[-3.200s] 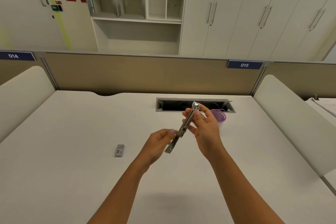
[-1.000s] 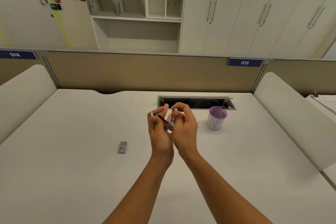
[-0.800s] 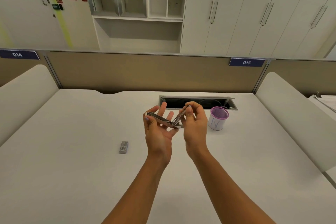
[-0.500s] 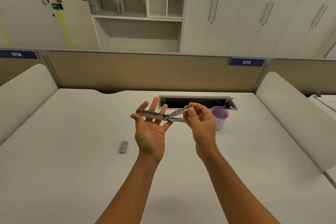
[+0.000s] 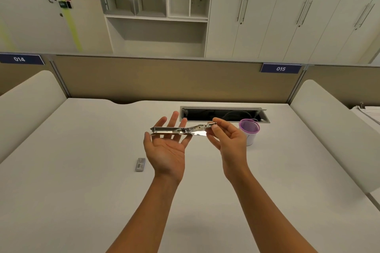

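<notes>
A metal stapler (image 5: pixel 183 130), swung open almost flat, is held in the air above the white desk (image 5: pixel 82 170), level and running left to right between the two hands. The left hand (image 5: pixel 166 148) is turned palm up with its fingers spread and straight, and the stapler's left half rests across those fingers without being gripped. The right hand (image 5: pixel 230 141) pinches the stapler's right end between thumb and fingertips, the other fingers loosely curled below it. On the desk just left of the left wrist lies a small grey box (image 5: pixel 140 164), apart from both hands. Behind the right hand stands a white cup (image 5: pixel 249 135) with a purple rim, partly hidden by that hand; what it holds cannot be made out. Just beyond the cup and the stapler is a long cable slot (image 5: pixel 224 114) set into the desk with its flap raised, and dark cables lie inside it. A tan partition (image 5: pixel 164 78) closes off the far edge of the desk and carries a blue label (image 5: pixel 280 68) reading 015. A stack of papers (image 5: pixel 368 113) shows at the right edge, on the next desk
</notes>
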`<state>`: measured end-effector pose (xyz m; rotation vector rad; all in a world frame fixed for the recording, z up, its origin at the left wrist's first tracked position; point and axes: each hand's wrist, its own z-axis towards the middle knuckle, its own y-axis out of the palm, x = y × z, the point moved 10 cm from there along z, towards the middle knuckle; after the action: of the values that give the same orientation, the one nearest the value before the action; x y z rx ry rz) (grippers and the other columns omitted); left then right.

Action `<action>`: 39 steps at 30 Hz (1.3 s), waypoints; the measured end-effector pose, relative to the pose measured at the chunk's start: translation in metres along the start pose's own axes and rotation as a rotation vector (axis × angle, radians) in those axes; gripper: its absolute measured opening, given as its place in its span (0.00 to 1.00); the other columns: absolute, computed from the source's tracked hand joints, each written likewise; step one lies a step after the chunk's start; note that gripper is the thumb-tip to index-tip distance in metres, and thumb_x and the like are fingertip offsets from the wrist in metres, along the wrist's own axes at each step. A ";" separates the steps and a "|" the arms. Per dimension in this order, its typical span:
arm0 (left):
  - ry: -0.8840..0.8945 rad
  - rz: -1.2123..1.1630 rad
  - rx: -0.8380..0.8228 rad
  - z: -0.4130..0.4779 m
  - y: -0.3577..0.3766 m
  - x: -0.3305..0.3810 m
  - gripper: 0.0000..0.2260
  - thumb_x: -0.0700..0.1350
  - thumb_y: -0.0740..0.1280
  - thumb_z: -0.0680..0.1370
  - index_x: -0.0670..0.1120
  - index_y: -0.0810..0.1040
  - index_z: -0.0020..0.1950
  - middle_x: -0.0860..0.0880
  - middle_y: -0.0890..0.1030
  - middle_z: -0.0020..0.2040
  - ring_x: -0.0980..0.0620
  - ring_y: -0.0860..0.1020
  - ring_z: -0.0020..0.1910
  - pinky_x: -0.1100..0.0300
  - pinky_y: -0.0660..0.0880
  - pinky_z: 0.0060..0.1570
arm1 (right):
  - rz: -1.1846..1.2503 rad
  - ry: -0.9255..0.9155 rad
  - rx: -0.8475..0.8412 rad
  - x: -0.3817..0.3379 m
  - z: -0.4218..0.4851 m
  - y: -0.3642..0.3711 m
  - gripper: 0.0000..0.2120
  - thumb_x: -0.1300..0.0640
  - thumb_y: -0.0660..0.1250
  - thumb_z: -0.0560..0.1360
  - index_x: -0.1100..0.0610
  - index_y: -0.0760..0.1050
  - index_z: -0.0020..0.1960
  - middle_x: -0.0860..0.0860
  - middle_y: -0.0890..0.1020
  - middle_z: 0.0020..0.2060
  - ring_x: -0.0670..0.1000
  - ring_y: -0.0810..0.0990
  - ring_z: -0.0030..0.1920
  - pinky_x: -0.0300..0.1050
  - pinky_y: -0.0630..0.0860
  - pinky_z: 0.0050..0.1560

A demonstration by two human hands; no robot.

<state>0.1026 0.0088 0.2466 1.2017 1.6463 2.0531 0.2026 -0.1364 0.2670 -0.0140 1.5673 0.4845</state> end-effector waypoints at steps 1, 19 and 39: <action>-0.002 0.001 0.000 0.000 -0.001 0.000 0.24 0.59 0.45 0.81 0.48 0.74 0.63 0.43 0.78 0.65 0.38 0.76 0.63 0.37 0.72 0.59 | 0.000 -0.001 0.002 0.000 0.000 -0.001 0.10 0.63 0.67 0.77 0.58 0.79 0.57 0.55 0.86 0.49 0.50 0.86 0.47 0.38 0.82 0.45; -0.182 1.650 -0.220 0.019 -0.020 0.000 0.13 0.50 0.57 0.81 0.54 0.82 0.51 0.52 0.81 0.50 0.53 0.77 0.45 0.63 0.70 0.35 | -0.046 -0.049 0.037 0.001 0.006 -0.023 0.08 0.64 0.70 0.75 0.52 0.83 0.46 0.53 0.87 0.43 0.51 0.86 0.44 0.38 0.82 0.42; -0.324 1.466 -0.282 0.001 -0.008 -0.065 0.21 0.63 0.53 0.79 0.52 0.77 0.40 0.50 0.76 0.32 0.56 0.70 0.30 0.63 0.67 0.33 | -0.218 -0.020 -0.046 0.026 -0.002 -0.021 0.07 0.59 0.72 0.74 0.53 0.83 0.52 0.52 0.86 0.45 0.49 0.86 0.44 0.37 0.81 0.40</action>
<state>0.1422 -0.0296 0.2109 2.8441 0.0979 2.2551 0.2057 -0.1484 0.2360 -0.2122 1.5143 0.3473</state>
